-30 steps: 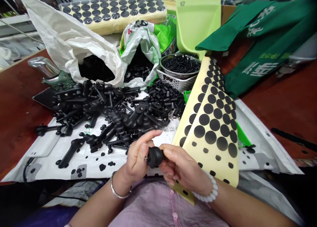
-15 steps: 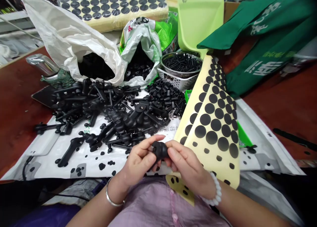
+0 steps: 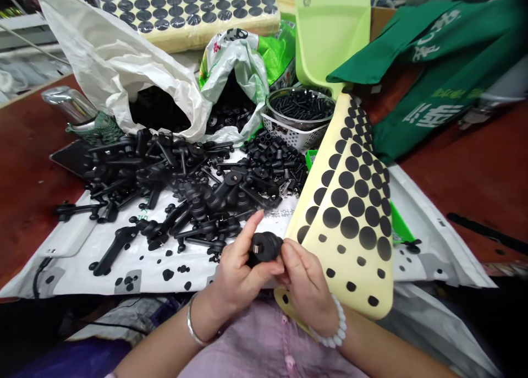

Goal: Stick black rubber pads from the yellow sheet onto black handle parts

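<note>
**Black round-headed part turned face-on, not let go**

Held up in view just left of the dotted yellow sheet, at its near half. Shows flat end and small metal tab toward the camera now, after pointing them more leftward half a second ago. Wrapped by left hand, with thumb below and index finger raised alongside; pinched at its right edge by right hand, fingers narrow together. Cannot tell from here anything about the inside of that pinch. Means, as a judgement, one piece still being handled, with metal end brought into plain sight and nothing yet set down.

Farther out, left of the sheet, on white sheeting over the red-brown worktop: a heap of black arms, with no clear shift. Next, close by the sheet's upper left edge: short black tubes, then a white basket. Beyond the sheet's far end: a light green dustpan. Farthest, back and left of the sheet: a wrapped dotted stack.
</note>
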